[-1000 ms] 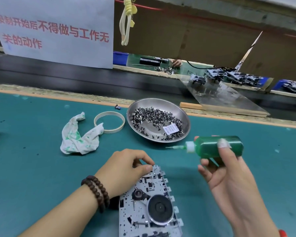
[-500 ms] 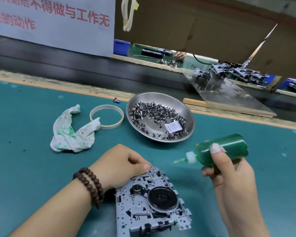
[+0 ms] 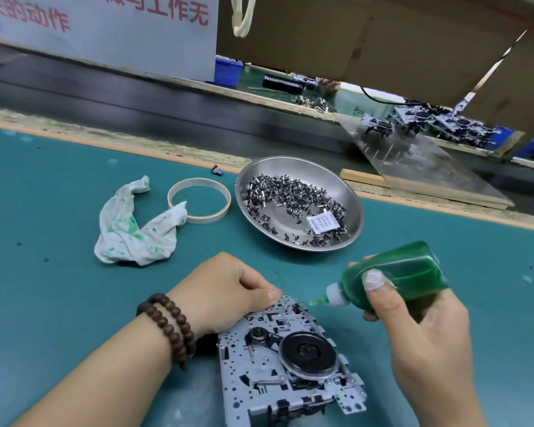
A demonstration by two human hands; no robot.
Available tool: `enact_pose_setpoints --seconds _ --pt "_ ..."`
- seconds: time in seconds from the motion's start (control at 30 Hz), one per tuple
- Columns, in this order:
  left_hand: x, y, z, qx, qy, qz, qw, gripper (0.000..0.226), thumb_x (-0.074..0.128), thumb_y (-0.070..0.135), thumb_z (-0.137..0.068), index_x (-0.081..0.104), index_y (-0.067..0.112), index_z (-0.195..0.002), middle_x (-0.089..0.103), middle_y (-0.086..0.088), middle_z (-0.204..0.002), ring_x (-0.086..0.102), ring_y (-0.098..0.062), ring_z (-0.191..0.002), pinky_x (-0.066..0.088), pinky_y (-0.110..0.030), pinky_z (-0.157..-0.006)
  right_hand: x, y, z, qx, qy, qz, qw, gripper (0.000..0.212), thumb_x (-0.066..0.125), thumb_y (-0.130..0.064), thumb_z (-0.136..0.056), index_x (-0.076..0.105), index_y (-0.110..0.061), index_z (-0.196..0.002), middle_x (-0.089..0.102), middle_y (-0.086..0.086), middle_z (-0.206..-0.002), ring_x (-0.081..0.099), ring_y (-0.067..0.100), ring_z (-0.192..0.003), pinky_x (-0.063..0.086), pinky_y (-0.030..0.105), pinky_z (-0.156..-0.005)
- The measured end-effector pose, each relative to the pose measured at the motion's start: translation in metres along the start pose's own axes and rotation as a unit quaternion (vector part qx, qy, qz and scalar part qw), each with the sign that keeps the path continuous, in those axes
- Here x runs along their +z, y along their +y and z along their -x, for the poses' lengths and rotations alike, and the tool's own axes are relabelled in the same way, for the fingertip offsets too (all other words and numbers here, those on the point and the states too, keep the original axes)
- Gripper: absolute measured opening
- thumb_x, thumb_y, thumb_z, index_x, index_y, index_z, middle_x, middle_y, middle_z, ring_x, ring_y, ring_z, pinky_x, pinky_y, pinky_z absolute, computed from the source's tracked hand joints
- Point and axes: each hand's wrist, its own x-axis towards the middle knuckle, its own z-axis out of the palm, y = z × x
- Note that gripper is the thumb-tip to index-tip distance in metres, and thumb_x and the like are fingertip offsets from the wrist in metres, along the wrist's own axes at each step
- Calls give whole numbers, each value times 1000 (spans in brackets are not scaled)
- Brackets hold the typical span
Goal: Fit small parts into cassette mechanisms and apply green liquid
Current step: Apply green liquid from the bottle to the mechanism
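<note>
Cassette mechanism [image 3: 284, 362] lies flat on the green table [image 3: 43, 303], its far-left corner pinched by the left hand [image 3: 225, 291]. Right hand [image 3: 420, 334] curls around the tilted green bottle [image 3: 401, 272]; its nozzle [image 3: 319, 301] hovers just beside the mechanism's far edge. Beyond, a steel dish [image 3: 299, 167] contains small metal parts [image 3: 290, 198] and a white packet [image 3: 322, 221].

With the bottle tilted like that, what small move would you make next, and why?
Probably ease the green bottle down and left until its nozzle meets the cassette mechanism. The right hand holds the tip just off the far corner, while the left hand steadies the mechanism.
</note>
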Motion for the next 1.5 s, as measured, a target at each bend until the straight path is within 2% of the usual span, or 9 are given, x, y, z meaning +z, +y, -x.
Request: enact_pose_setpoints --seconds 0.13,0.3,0.4,0.57,0.9,1.07,1.2,1.3,1.5 --pt "1 0 0 6 1 3 1000 9 69 33 -80 73 32 -73 73 15 -78 64 -2 -76 49 -16 -75 2 -1 1 -19 -18 9 1000 17 68 -28 -72 62 -12 -78 71 -9 -64 65 0 -61 48 10 -55" --pt "0 -1 0 8 1 11 1000 10 69 33 -80 74 31 -71 73 13 -76 61 -2 -71 50 -21 -77 2 1 0 -17 -13 44 999 25 70 -38 -69 64 -16 -77 73 -6 -69 66 4 -65 50 16 -59" --pt "0 0 0 6 0 8 1000 10 68 35 -80 74 32 -73 73 11 -77 61 -3 -71 51 -23 -79 1 2 0 -18 -4 54 998 29 61 -47 -68 65 -20 -77 73 -7 -71 66 5 -66 50 16 -60" --pt "0 0 1 7 -2 10 1000 11 68 34 -80 74 30 -73 74 8 -79 60 -5 -71 51 -22 -76 0 4 1 -22 -7 62 998 29 60 -49 -69 65 -21 -77 73 -3 -72 67 8 -69 51 20 -61" --pt "1 1 2 0 -7 19 1000 11 68 34 -80 75 30 -72 74 -3 -84 57 -10 -71 52 -30 -82 2 1 1 -52 -27 58 997 14 57 -43 -75 64 -31 -78 71 -15 -68 66 2 -68 48 11 -59" --pt "0 1 2 0 -3 16 1000 10 69 34 -80 74 31 -73 74 6 -78 59 -6 -68 50 -20 -72 1 1 1 -52 -27 55 997 15 57 -43 -75 63 -29 -77 72 -12 -68 66 5 -69 48 12 -60" --pt "0 0 1 2 3 9 1000 8 69 33 -80 75 30 -75 72 16 -74 62 -1 -71 50 -20 -80 0 3 1 -54 -24 58 997 10 67 -33 -76 62 -25 -72 71 -13 -66 66 3 -68 48 12 -59" --pt "0 0 0 2 1 11 1000 8 69 34 -80 74 31 -74 71 18 -72 62 1 -68 50 -20 -80 0 3 1 -56 -19 52 997 6 61 -27 -77 61 -22 -73 70 -15 -64 66 1 -66 48 10 -58" --pt "0 0 0 3 0 11 1000 8 69 34 -80 74 32 -73 72 17 -74 63 0 -71 49 -18 -79 2 0 1 -60 -23 44 997 10 66 -36 -75 62 -28 -74 70 -15 -66 66 2 -66 47 10 -58"
